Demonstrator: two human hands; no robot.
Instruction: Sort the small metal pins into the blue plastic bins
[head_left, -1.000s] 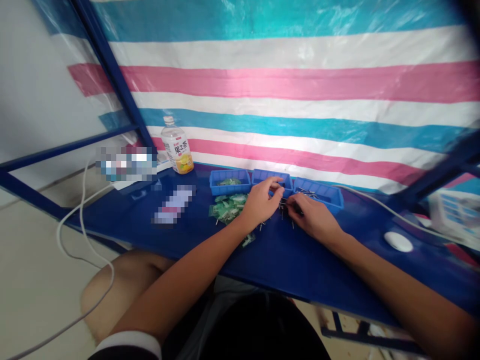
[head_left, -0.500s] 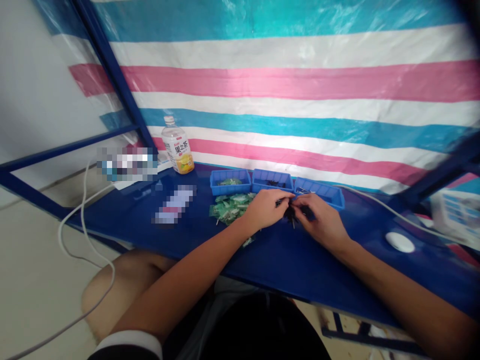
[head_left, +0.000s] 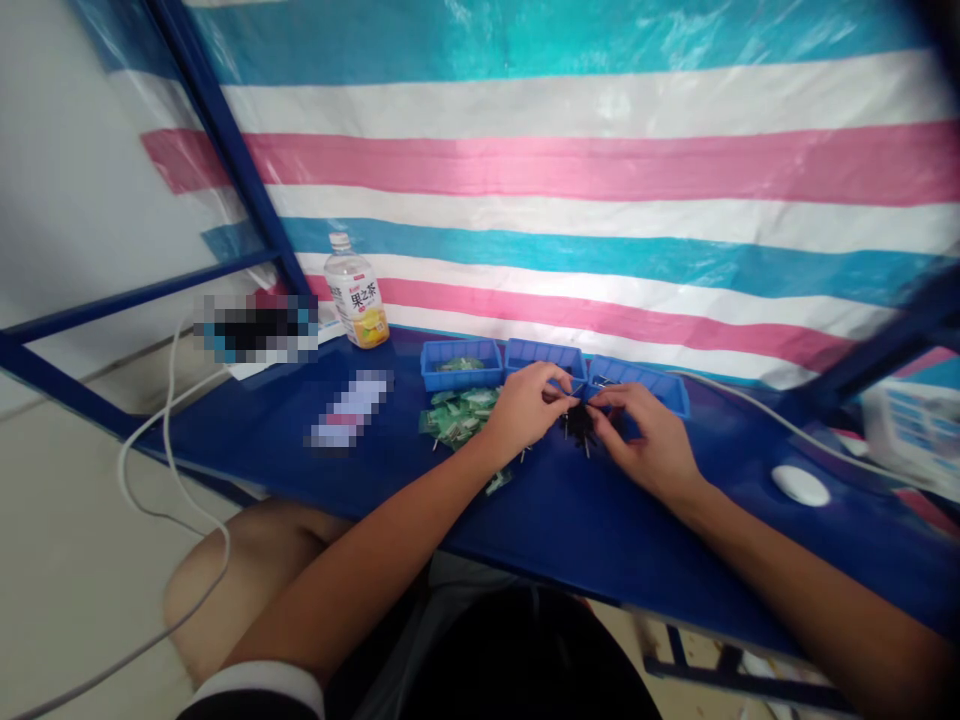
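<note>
My left hand is closed in a pinch in front of the middle blue bin; whatever lies between its fingertips is too small to name. Close beside it, my right hand brings thumb and forefinger together, and what they grip cannot be made out. Just below the fingertips lies a small heap of black parts with thin metallic pins. A pile of small green pieces, some with pale parts, spreads to the left, partly covered by my left hand and forearm.
The left blue bin holds green pieces; the right blue bin holds a few thin metallic pieces. A drink bottle stands at the back left. A white oval object lies at right, near a white cable.
My left hand has shifted slightly up and left, its fingers lifting off the black heap, which shows more now. The right hand has barely moved.
</note>
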